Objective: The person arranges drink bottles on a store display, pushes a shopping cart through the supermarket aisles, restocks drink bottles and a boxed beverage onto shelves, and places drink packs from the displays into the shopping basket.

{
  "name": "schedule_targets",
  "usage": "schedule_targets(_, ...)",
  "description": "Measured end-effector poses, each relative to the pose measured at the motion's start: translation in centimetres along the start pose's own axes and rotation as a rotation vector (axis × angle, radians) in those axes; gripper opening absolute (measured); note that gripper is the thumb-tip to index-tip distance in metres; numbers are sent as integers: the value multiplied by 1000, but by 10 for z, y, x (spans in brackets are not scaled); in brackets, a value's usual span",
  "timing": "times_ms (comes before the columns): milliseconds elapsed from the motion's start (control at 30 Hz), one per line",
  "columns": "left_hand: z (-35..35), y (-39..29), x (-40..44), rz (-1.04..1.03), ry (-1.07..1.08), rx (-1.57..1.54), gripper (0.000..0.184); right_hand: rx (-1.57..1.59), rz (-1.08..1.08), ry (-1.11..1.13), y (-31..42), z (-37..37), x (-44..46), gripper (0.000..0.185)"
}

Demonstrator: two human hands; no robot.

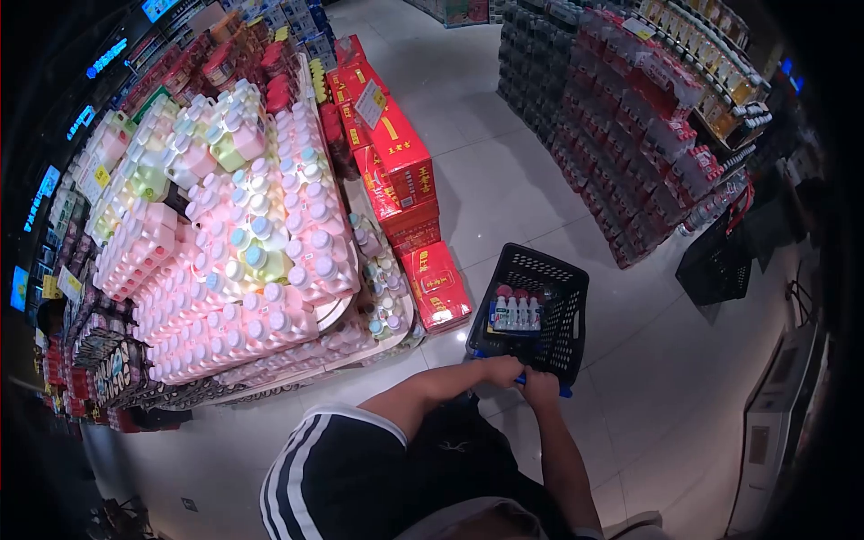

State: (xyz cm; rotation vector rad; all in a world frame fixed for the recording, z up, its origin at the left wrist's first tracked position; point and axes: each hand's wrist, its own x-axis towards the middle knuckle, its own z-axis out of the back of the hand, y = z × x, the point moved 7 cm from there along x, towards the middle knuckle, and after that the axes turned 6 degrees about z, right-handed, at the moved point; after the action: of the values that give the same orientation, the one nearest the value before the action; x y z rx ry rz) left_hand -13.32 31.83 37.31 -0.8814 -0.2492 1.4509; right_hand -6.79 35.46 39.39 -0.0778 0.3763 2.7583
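Observation:
Both my hands are closed on the blue handle (564, 391) of a black shopping basket (565, 337) in front of me. My left hand (504, 370) comes in from the left and grips the handle near its middle. Just beside it, my right hand (540, 387) is wrapped round the same bar. Inside the perforated basket lies a pack of small white bottles (515, 313) with reddish tops, towards its left side. Parts of the handle are hidden under my fingers.
Left of me, a large display of pink and pale bottles (261, 243) fills a stand. Red boxes (438, 286) are stacked along its edge, close to the basket. Wrapped bottle packs (621, 135) stand at the right, with another black basket (715, 261) near them. Tiled floor (513, 180) runs between.

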Motion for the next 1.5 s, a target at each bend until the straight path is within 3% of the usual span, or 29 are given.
schedule_targets(300, 51, 37, 74, 43, -93, -51, 21, -69, 119, 4, -65, 16, 79, 28)
schedule_targets(400, 75, 53, 96, 152, -66, -81, 24, -88, 147, 10, -79, 34, 111, 25)
schedule_targets(467, 101, 55, 103, 131, -100, -195, 31, -74, 116, 199, -91, 36, 134, 26)
schedule_targets(533, 112, 74, 123, 213, 50, -153, 38, 38, 191, 161, -108, 34, 162, 27)
schedule_targets(667, 159, 97, 158, 153, -72, -236, 29, -12, 367, -154, -125, 70, 218, 15)
schedule_targets(867, 231, 158, 199, 249, -292, -177, 33, -86, 478, -353, -160, 72, 320, 9)
schedule_targets(933, 258, 175, 211, 267, -358, -212, 31, -97, 472, -276, -168, 78, 355, 9)
schedule_targets(1000, 280, 193, 220, 420, -227, -129, 29, -30, 474, -74, -176, 77, 392, 9)
schedule_targets(1033, 289, 205, 224, 463, -283, -136, 29, -38, 443, 73, -180, 72, 411, 25)
schedule_targets(1133, 311, 239, 242, 424, -425, -59, 33, -20, 491, 5, -186, 85, 456, 22)
schedule_targets(1200, 345, 250, 249, 489, -372, -127, 31, 17, 574, -8, -188, 92, 490, 13)
schedule_targets(1433, 426, 305, 262, 508, -445, -219, 32, 2, 618, 63, -190, 102, 593, 13)
schedule_targets(1500, 450, 333, 270, 490, -447, -201, 33, -15, 553, 217, -191, 97, 625, 15)
